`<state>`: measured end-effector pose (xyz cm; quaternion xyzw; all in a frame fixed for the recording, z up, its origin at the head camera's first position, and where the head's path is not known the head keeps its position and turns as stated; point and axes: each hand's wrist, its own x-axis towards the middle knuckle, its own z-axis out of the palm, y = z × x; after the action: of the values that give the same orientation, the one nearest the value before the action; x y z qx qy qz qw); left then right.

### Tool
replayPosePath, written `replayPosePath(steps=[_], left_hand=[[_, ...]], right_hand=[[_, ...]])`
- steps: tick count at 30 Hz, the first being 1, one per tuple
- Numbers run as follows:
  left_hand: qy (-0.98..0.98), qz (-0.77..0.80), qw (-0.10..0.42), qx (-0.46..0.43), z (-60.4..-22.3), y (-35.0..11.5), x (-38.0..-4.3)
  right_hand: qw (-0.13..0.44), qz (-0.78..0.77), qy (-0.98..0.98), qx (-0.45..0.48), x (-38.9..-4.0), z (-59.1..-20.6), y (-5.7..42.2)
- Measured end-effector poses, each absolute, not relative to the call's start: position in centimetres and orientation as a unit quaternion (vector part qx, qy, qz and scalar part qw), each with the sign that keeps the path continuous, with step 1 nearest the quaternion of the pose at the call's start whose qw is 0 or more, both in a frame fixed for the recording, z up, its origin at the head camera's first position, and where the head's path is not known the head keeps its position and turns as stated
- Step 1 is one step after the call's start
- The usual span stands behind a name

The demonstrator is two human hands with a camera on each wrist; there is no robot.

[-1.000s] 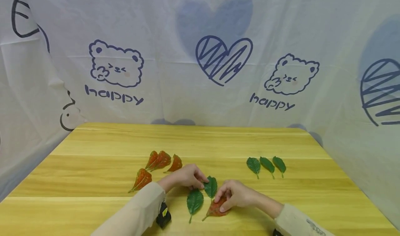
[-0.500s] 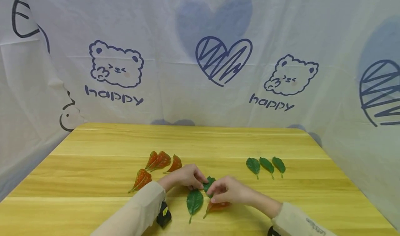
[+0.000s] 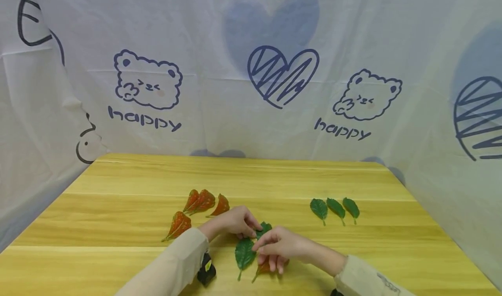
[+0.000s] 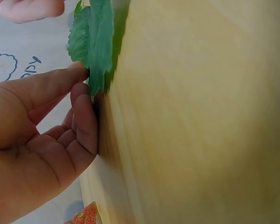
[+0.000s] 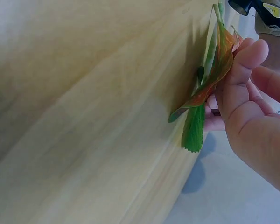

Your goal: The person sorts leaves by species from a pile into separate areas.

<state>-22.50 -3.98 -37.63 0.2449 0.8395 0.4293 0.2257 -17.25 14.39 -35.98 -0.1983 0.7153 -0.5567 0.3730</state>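
My left hand (image 3: pixel 238 222) pinches the edge of a green leaf (image 3: pixel 264 229) between thumb and finger; the left wrist view shows the same green leaf (image 4: pixel 101 42) standing on edge. A second green leaf (image 3: pixel 245 254) lies flat in front of it. My right hand (image 3: pixel 284 246) is over a red-orange leaf (image 3: pixel 263 268), mostly covering it, its lower fingers loosely extended. Its foremost fingertips reach the right edge of the second green leaf; whether they touch it is unclear. The right wrist view shows the curled red-orange leaf (image 5: pixel 214 74) beside my fingers.
Several red-orange leaves (image 3: pixel 201 201) lie at the left of the wood-grain table (image 3: pixel 137 174). A row of green leaves (image 3: pixel 335 208) lies at the right. A white printed cloth (image 3: pixel 219 113) hangs behind the table.
My right hand has come off the red-orange leaf it was holding, risen slightly and shifted left towards the nearer green leaf. My left hand stays in place on its leaf.
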Motion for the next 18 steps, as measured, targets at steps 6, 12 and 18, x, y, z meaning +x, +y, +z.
replayPosePath(steps=[6,12,18], left_hand=[[0.841,0.428,0.222,0.245,-37.74,-4.0,-22.54],[0.839,0.429,0.22,0.251,-37.84,-4.03,-22.53],[0.84,0.427,0.219,0.252,-37.76,-4.08,-22.48]], right_hand=[[0.388,-0.556,0.708,-0.195,-17.47,-36.55,14.19],[0.388,-0.547,0.716,-0.194,-17.62,-36.75,13.84],[0.385,-0.547,0.716,-0.198,-17.55,-36.72,13.57]])
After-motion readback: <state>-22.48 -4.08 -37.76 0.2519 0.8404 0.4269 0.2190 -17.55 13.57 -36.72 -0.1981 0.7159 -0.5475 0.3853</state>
